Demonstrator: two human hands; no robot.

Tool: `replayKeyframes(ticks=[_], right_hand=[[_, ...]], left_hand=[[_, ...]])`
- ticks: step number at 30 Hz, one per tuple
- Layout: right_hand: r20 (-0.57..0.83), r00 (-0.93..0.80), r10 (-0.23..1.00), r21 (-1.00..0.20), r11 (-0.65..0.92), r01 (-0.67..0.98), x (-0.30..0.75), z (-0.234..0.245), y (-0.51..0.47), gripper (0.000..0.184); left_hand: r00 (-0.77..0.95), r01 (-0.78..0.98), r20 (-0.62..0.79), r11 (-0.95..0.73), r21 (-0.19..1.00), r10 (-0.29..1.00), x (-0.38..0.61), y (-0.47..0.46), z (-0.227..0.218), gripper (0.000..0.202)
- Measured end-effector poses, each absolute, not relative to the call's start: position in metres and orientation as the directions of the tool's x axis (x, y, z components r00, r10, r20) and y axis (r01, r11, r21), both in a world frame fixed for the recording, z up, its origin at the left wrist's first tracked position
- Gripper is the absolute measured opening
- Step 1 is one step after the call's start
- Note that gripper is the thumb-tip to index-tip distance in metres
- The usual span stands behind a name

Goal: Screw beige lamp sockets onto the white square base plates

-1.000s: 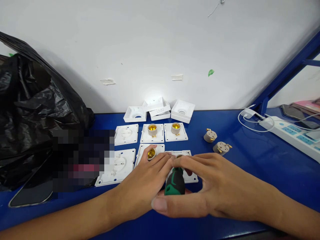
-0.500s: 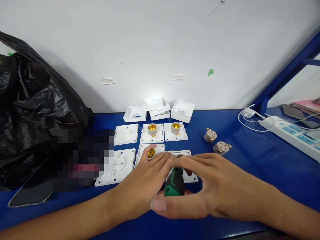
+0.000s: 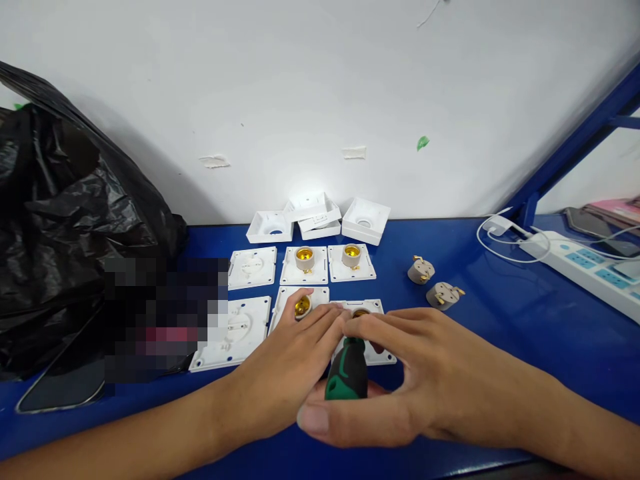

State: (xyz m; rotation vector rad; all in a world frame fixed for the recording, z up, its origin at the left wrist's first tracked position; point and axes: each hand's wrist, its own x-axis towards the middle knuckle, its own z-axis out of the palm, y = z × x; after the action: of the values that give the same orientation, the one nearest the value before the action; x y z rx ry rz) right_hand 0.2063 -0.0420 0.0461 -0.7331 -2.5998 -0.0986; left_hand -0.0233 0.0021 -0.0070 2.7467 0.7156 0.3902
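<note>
My right hand (image 3: 445, 373) is wrapped round the green and black handle of a screwdriver (image 3: 349, 373); its tip is hidden. Below it lies a white square base plate (image 3: 384, 355) with a round lamp socket (image 3: 361, 312), both partly covered by my hands. My left hand (image 3: 280, 367) lies across the plates with its fingers stretched toward that socket, close to the front of the right hand. Its thumb is beside a brass-lined socket (image 3: 303, 307) on the neighbouring plate (image 3: 320, 293). What the left fingertips touch is hidden.
Behind are two plates with sockets (image 3: 304, 259) and bare plates (image 3: 253, 268) to the left. White covers (image 3: 367, 223) stand by the wall. Two loose sockets (image 3: 444, 295) lie right, near a power strip (image 3: 590, 267). A black bag (image 3: 90, 193) and a phone (image 3: 60, 393) are left.
The screwdriver handle and my right thumb have shifted slightly down and to the left. My left hand and the plates look unmoved.
</note>
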Motion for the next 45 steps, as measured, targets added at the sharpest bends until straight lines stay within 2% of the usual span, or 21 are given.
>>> replayKeyframes(ticks=[13, 19, 25, 28, 32, 37, 45], right_hand=[[0.425, -0.764, 0.485, -0.031, 0.852, 0.523, 0.205, 0.048, -0.044, 0.052], [0.364, -0.798, 0.481, 0.006, 0.855, 0.519, 0.206, 0.045, -0.043, 0.059], [0.399, -0.756, 0.519, -0.009, 0.827, 0.563, 0.203, 0.041, -0.046, 0.063], [0.379, -0.766, 0.519, -0.04, 0.836, 0.547, 0.202, 0.041, -0.049, 0.053], [0.34, -0.767, 0.544, -0.153, 0.837, 0.526, 0.202, 0.043, -0.049, 0.038], [0.336, -0.829, 0.446, -0.111, 0.893, 0.436, 0.205, 0.04, -0.04, 0.034], [0.322, -0.839, 0.438, -0.129, 0.899, 0.42, 0.205, 0.033, -0.035, 0.022]], left_hand=[[0.838, 0.436, 0.194, -0.84, 0.322, 0.51, -0.024, 0.001, -0.01, 0.025], [0.836, 0.449, 0.172, -0.831, 0.33, 0.52, -0.022, 0.002, -0.007, 0.01], [0.85, 0.453, 0.147, -0.844, 0.288, 0.506, -0.022, 0.001, -0.004, 0.023], [0.849, 0.465, 0.125, -0.839, 0.282, 0.513, -0.022, 0.0, -0.001, 0.024], [0.846, 0.45, 0.148, -0.836, 0.316, 0.512, -0.024, 0.002, -0.001, 0.025], [0.853, 0.383, 0.246, -0.872, 0.305, 0.46, -0.026, 0.003, -0.008, 0.05], [0.84, 0.381, 0.276, -0.871, 0.311, 0.466, -0.025, 0.002, -0.004, 0.048]])
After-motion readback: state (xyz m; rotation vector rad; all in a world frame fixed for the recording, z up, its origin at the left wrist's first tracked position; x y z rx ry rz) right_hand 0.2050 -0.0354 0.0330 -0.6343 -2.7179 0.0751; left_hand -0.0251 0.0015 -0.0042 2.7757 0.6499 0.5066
